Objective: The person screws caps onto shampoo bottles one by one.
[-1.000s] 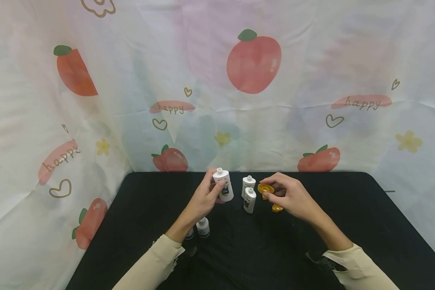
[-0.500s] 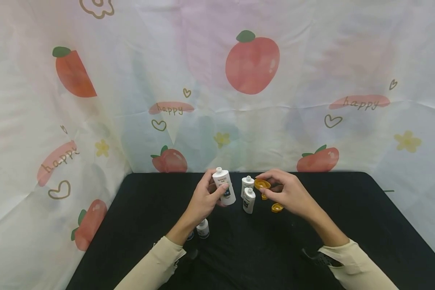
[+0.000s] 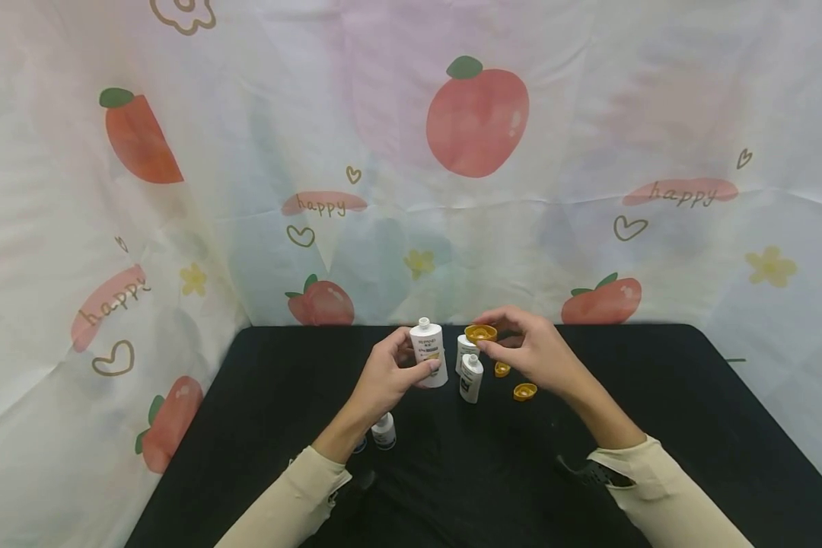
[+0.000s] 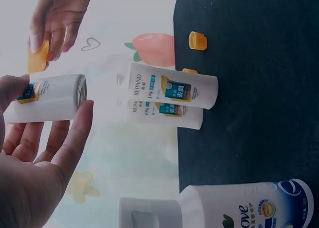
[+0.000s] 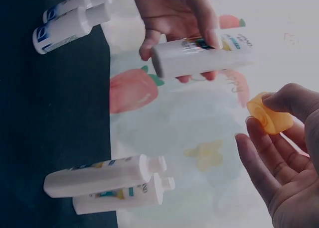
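Note:
My left hand [image 3: 389,371] grips a white shampoo bottle [image 3: 428,346] upright, its narrow neck bare at the top. Between thumb and fingers of my right hand [image 3: 529,346] is a yellow bottle cap [image 3: 481,333], its hollow underside showing. The cap is to the right of the held bottle, apart from it. In the right wrist view the held bottle [image 5: 199,56] is clear of the table, with the yellow cap [image 5: 269,113] facing its neck end. Two similar white bottles without caps, a front one [image 3: 471,378] and a rear one [image 3: 464,352], stand between and below the hands.
Two more yellow caps, one nearer [image 3: 524,392] and one farther [image 3: 502,370], lie on the black table [image 3: 479,472] below my right hand. Two white bottles with white caps, one plainly visible [image 3: 383,431], stand by my left forearm. A printed curtain [image 3: 383,114] hangs behind the table.
My right hand has moved left and slightly up with the yellow cap, toward the held bottle. The left hand has turned its bottle more upright and shifted slightly right.

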Tool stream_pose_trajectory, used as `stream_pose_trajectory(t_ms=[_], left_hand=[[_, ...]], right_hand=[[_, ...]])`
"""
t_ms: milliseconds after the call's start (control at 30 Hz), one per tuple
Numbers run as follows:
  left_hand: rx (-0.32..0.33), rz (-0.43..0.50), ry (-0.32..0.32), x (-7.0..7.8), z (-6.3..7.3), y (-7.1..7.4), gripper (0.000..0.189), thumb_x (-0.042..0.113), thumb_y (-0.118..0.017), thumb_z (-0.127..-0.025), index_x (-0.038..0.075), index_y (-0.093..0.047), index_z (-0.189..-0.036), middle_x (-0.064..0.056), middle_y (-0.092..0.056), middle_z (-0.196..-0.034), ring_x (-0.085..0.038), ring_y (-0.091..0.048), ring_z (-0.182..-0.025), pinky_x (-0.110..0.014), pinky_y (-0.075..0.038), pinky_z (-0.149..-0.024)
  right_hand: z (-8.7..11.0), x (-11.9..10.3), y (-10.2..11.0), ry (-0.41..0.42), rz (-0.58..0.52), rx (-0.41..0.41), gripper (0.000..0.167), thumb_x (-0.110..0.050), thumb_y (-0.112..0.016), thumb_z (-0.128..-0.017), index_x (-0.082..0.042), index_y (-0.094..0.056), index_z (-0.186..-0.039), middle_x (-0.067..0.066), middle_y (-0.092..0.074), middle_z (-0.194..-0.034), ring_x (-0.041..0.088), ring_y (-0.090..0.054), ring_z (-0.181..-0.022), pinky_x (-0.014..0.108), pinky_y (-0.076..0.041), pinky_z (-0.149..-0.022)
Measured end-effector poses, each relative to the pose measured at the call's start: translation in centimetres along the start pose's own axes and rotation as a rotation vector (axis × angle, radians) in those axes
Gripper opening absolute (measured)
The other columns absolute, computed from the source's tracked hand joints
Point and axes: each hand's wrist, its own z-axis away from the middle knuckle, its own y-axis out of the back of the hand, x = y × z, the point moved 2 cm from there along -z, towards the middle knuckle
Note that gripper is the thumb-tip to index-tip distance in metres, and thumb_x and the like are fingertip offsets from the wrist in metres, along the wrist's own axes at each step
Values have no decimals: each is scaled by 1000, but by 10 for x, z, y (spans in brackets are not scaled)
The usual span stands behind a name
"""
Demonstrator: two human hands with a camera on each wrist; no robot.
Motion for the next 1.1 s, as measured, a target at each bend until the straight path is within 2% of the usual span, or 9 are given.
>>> stream_pose_trajectory(t_ms=[167, 300, 567, 667, 800, 900, 1100], left_hand=[[-7, -3, -14, 0, 2, -1, 38, 14, -78, -91, 9, -64, -125, -11, -72, -113, -22, -68, -102, -38, -58, -83], [-6, -10, -30, 2, 3, -3, 36, 16, -77, -92, 11, -65, -125, -7, -72, -116, -20, -67, -106, -39, -52, -94], [18, 8, -8, 4, 4, -7, 39, 17, -78, -91, 13, -64, -127, -6, -72, -118, -20, -67, -108, -42, -53, -96], [16, 3, -1, 5, 5, -8, 40, 18, -77, -92, 12, -64, -129, -6, -72, -121, -21, -67, -112, -47, -51, -100], [5, 5, 0, 6, 5, -9, 41, 16, -76, -93, 12, -62, -131, -7, -71, -123, -22, -66, -112, -46, -51, -100], [3, 10, -7, 7, 5, -9, 42, 14, -76, -92, 11, -62, -131, -8, -71, -122, -22, -66, -111, -46, -51, -99], [19, 14, -12, 12, 5, -8, 41, 13, -77, -92, 11, -63, -130, -7, -71, -121, -20, -66, -111, -49, -47, -104]], right_hand=[[-6, -5, 2, -42, -109, -29, 30, -13, -73, -95, -11, -66, -124, 8, -66, -122, 22, -68, -108, 29, -58, -83], [-9, -10, 3, -33, -132, -45, 31, -14, -72, -96, -11, -66, -126, 7, -66, -123, 22, -67, -111, 29, -58, -83], [-17, -15, 3, -18, -204, -72, 32, -12, -72, -95, -8, -66, -126, 10, -69, -118, 22, -72, -102, 31, -58, -84], [-19, -15, 4, -3, -225, -86, 30, -12, -72, -96, -10, -67, -126, 9, -68, -119, 22, -71, -107, 33, -58, -86], [-23, -16, 7, 52, -194, -89, 33, -11, -72, -96, -15, -67, -128, 5, -63, -123, 20, -67, -113, 34, -57, -90], [-25, -17, 9, 76, -182, -91, 38, -10, -72, -95, -16, -66, -133, 4, -62, -124, 21, -67, -108, 33, -57, -90], [-30, -19, 12, 25, -219, -83, 44, -11, -72, -96, -12, -60, -138, 10, -64, -120, 20, -69, -100, 31, -58, -85]])
